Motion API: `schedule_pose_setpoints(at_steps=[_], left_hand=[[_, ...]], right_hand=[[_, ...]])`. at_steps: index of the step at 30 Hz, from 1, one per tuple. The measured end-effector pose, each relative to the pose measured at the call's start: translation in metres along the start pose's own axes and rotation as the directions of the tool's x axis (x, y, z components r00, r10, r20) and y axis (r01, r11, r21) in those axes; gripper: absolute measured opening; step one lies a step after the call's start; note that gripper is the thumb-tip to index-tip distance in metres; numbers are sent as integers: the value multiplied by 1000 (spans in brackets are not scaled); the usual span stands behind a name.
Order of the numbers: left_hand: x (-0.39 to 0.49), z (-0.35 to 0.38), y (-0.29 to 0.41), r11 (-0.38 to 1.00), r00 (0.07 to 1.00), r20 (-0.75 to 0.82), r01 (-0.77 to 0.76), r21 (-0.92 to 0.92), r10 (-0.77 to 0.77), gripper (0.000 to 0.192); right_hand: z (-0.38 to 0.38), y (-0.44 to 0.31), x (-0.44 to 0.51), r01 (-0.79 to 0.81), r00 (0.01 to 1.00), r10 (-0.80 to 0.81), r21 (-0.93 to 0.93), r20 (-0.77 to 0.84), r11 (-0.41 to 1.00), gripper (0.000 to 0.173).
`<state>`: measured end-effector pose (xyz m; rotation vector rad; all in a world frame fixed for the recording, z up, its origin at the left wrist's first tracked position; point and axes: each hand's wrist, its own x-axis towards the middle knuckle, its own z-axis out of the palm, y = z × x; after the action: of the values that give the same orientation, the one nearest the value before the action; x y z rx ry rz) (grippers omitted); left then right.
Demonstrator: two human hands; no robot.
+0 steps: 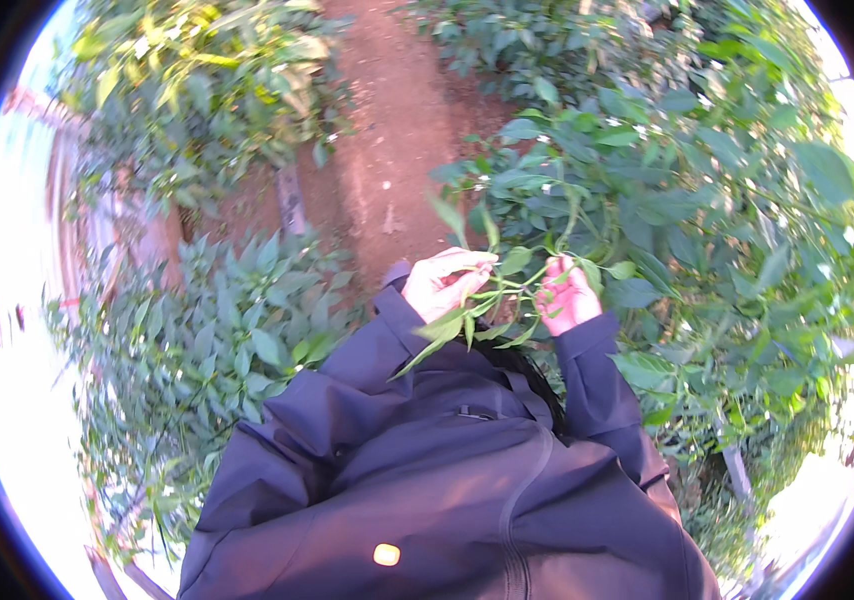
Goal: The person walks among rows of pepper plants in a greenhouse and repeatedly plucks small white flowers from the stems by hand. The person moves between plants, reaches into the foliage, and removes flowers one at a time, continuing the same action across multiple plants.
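Note:
A green leafy shoot stretches between my hands in front of my chest, with narrow leaves hanging below it. My left hand has its thumb and fingertips pinched at the shoot's left side. On the other side, my right hand grips the stem with curled fingers, partly covered by leaves. Just beyond my right hand is a bushy plant with small white flowers, apparently a pepper plant. Leaves overlap there, so I cannot tell whether the shoot is still joined to that plant.
A reddish dirt path runs ahead between rows of plants. More leafy plants grow close on my left, others farther up. A narrow post or strip stands by the left row. My dark jacket fills the lower view.

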<state>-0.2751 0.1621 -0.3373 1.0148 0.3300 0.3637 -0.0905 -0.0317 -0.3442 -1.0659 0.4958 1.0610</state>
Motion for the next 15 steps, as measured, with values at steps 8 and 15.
schedule_pose_setpoints(at_steps=[8,15], left_hand=[[47,38,27,980,921,388,-102,172,28,41],[76,56,12,985,815,579,-128,119,36,38]], right_hand=[[9,-17,-29,5,995,-16,117,95,993,15],[9,-17,-28,73,996,-85,256,37,964,21]])
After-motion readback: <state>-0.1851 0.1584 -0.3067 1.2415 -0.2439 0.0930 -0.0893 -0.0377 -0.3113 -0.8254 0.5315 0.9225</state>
